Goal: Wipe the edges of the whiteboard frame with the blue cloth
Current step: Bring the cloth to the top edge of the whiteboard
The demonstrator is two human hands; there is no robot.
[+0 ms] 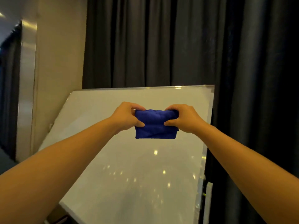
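Before dark curtains [145, 42] and whiteboard [129, 167], blue cloth [155, 125] pinched in both hands' closed grip.

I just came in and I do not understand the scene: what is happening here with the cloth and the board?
A person holds a folded blue cloth with both hands, the left hand on its left end and the right hand on its right end. They hold it up in front of a whiteboard that stands before dark curtains. The cloth does not appear to touch the whiteboard frame, so wiping the edges seems not yet begun.
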